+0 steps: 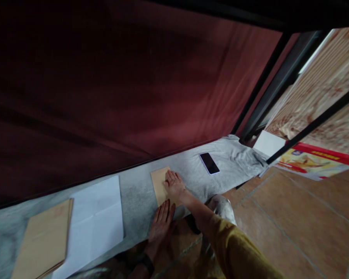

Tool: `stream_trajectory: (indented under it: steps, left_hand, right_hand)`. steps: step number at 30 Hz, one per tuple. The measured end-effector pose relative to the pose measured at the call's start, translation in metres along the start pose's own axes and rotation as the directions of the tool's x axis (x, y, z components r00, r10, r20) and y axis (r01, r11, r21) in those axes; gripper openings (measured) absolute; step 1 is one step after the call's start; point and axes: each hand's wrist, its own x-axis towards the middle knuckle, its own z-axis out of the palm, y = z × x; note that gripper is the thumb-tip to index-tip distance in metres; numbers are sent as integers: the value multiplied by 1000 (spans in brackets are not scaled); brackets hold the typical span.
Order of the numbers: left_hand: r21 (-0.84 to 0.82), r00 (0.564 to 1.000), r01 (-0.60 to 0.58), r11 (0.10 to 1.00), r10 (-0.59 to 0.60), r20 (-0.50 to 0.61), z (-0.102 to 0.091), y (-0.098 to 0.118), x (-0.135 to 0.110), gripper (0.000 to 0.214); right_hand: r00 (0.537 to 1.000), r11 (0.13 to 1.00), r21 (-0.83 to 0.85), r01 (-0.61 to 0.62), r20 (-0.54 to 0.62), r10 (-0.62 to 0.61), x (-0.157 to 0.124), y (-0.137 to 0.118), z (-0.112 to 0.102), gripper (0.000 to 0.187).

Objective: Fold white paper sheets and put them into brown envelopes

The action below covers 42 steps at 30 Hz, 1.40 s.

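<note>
Curtain (163,97), dark red, one: hangs behind everything, shutting off the far side. Floor (273,217), brown tile, below right. Cloth (136,190), grey, rumpled at its right end: a long strip carrying my papers, spread there presumably to give a clean surface; what lies under it I cannot tell. White sheet (97,217), creased, at left, partly beneath the stack. Stack (43,236), brown, layered at the edge: set to my left, probably to keep it in reach yet out of the way. Brown paper (158,180), one: on the cloth, in front of me, between white sheet and phone, held down, I judge, so it lies flat and does not slide; plain tan, straight-edged, unmarked where it shows, its near part hidden by me. Right fingers (171,176): extended, slightly spread, flat on the paper, grasping nothing. Left fingers (163,211): outstretched, close together, at its near edge, likewise gripping nothing. Phone (209,163), dark screen up, lying apart at right.
</note>
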Motion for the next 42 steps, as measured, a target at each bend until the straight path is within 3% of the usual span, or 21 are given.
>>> stream_trajectory:
  steps: [5,11,16,20,27,32,35,39,42]
  left_hand:
    - [-63,1000,22,998,-22,-8,-4,2,2,61]
    - [-53,999,27,998,-26,24,-9,2,3,62]
    - [-68,1000,14,998,-14,3,-10,2,4,64]
    - [-11,1000,0,1000,0,-26,-6,1,3,65]
    - [55,1000,12,998,-13,15,-5,6,-1,57]
    - [-4,999,42,999,-42,4,0,6,0,55]
    - [-15,997,77,997,-77,12,5,8,1,59]
    - [-47,993,108,993,-105,52,4,10,3,59]
    - [-106,988,146,984,-139,71,0,12,5,57]
  right_hand:
    - [1000,1000,-2,-22,-10,22,16,-4,9,58]
    - [998,999,9,30,-48,-30,8,-10,24,62]
    - [995,997,15,-70,-70,71,10,-4,20,60]
    - [991,996,18,-83,-99,85,6,-3,16,58]
    - [987,998,32,-53,-148,57,-57,-1,11,55]
    - [969,972,162,-168,-155,194,-103,-5,4,51]
    - [918,895,333,-296,-159,363,-111,-13,-2,49]
    - [827,578,714,-394,0,563,-103,-14,-18,29]
    - [820,421,824,-379,88,565,-95,-8,-30,7]
